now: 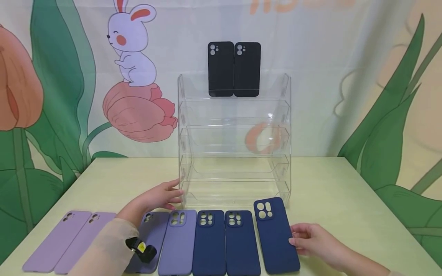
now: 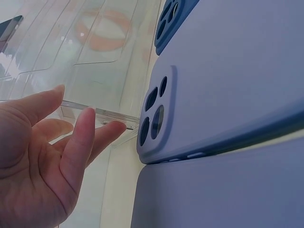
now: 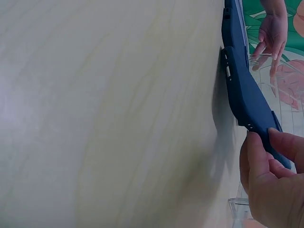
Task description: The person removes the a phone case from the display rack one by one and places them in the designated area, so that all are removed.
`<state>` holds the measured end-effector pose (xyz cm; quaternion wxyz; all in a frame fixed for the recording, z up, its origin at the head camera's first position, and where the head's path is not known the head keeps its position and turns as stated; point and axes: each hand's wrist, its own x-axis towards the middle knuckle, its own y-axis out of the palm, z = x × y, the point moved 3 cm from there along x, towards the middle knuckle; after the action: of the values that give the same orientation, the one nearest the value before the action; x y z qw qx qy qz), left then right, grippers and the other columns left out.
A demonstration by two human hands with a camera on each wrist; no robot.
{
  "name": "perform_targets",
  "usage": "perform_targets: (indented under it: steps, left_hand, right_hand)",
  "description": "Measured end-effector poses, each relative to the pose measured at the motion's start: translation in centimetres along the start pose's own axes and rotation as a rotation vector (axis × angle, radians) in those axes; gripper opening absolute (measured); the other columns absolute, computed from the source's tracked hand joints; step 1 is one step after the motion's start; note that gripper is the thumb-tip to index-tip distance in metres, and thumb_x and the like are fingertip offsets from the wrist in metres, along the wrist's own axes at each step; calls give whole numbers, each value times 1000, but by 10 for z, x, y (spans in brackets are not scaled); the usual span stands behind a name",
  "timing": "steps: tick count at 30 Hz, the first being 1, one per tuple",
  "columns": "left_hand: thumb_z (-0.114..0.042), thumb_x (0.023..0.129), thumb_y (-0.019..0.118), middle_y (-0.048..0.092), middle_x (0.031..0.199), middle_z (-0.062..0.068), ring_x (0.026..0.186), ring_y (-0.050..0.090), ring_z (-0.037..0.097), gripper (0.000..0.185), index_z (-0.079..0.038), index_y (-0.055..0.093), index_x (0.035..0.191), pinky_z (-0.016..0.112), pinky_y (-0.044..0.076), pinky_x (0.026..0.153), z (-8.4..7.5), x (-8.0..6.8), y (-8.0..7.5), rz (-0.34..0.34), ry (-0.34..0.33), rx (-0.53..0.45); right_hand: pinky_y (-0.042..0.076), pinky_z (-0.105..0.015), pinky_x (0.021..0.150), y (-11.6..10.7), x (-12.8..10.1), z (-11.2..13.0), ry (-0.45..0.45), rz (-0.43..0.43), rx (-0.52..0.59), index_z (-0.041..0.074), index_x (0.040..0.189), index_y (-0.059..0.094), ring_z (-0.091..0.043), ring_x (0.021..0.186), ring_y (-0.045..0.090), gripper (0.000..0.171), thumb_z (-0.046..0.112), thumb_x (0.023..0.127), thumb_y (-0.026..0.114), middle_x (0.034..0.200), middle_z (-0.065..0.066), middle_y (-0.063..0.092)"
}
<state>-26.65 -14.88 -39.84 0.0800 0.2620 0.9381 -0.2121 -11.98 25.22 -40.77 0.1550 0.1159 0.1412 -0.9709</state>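
Observation:
On the right, my right hand [image 1: 315, 241] pinches the right edge of a navy phone case [image 1: 277, 237] between thumb and fingers. This case is turned slightly, its camera cutouts at the upper left. The right wrist view shows the same case [image 3: 249, 97] edge-on, with the thumb on one face and fingers behind. My left hand [image 1: 162, 197] touches the lower left side of a clear acrylic tiered rack [image 1: 235, 188], its fingers loosely extended. In the left wrist view the fingertips [image 2: 84, 116] lie along the rack's clear edge, beside a purple phone case [image 2: 228, 71].
Two black phone cases [image 1: 221, 71] stand side by side on the rack's top tier. Along the table's front lie several purple cases [image 1: 56, 243] and two navy cases [image 1: 208, 245]. A printed curtain [image 1: 310, 76] hangs behind the table.

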Motion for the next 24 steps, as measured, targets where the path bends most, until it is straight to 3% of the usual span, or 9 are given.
perform_targets:
  steps: [7, 19, 24]
  left_hand:
    - [-23, 97, 50, 37, 139, 29, 118, 50, 37, 65, -10, 14, 150, 38, 52, 79, 1, 1, 1, -1, 0, 1]
    - [-23, 98, 50, 36, 139, 30, 118, 50, 37, 66, -8, 12, 150, 38, 52, 80, 3, 0, 2, 4, 1, 5]
    - [-22, 98, 49, 37, 140, 29, 118, 50, 37, 65, -10, 12, 150, 37, 52, 78, 1, 1, -1, 11, 11, 9]
  right_hand:
    - [54, -39, 73, 2, 5, -7, 81, -12, -3, -22, 115, 47, -18, 83, 63, 40, 5, 89, 62, 91, -8, 64]
    - [55, -37, 69, 9, 9, -10, 186, -109, -168, -16, 116, 51, -17, 78, 59, 43, 11, 86, 67, 85, -7, 57]
    - [53, -34, 60, 10, 13, -1, 118, -63, -311, -18, 120, 46, -17, 69, 57, 53, 15, 85, 68, 78, -5, 57]
